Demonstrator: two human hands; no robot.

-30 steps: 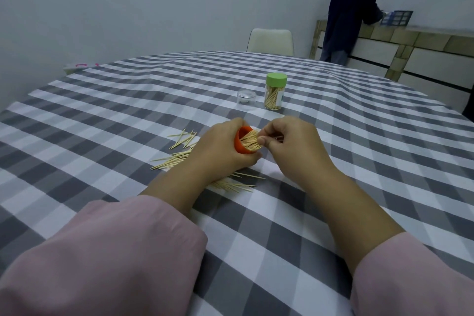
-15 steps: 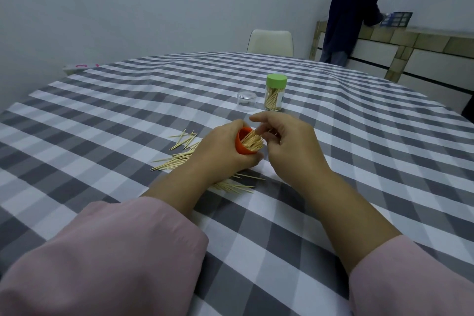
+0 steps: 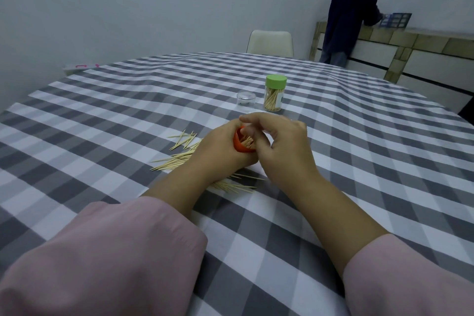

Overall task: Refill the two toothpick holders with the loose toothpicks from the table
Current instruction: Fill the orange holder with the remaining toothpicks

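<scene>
My left hand (image 3: 218, 154) grips an orange toothpick holder (image 3: 238, 141), tipped on its side with its mouth facing right. Toothpick ends (image 3: 248, 141) show inside the mouth. My right hand (image 3: 282, 146) lies against that mouth, index finger stretched over the top and the other fingers touching the toothpick ends; no pinch is visible. Loose toothpicks (image 3: 177, 159) lie on the checked tablecloth left of my left hand, and more loose toothpicks (image 3: 236, 186) lie under my wrists. A second holder with a green lid (image 3: 275, 93) stands upright farther back, partly filled.
A small clear plastic cap (image 3: 246, 102) sits left of the green-lidded holder. A white chair (image 3: 270, 42) stands at the table's far edge. A person in dark clothes (image 3: 351, 10) stands at a sideboard (image 3: 410, 43) at the back right. A pink-and-white box (image 3: 80, 67) lies far left.
My right hand stopped pinching the toothpick ends, lifted its index finger and moved left over the holder's mouth. The toothpicks now sit deeper in the orange holder. My left hand stayed put.
</scene>
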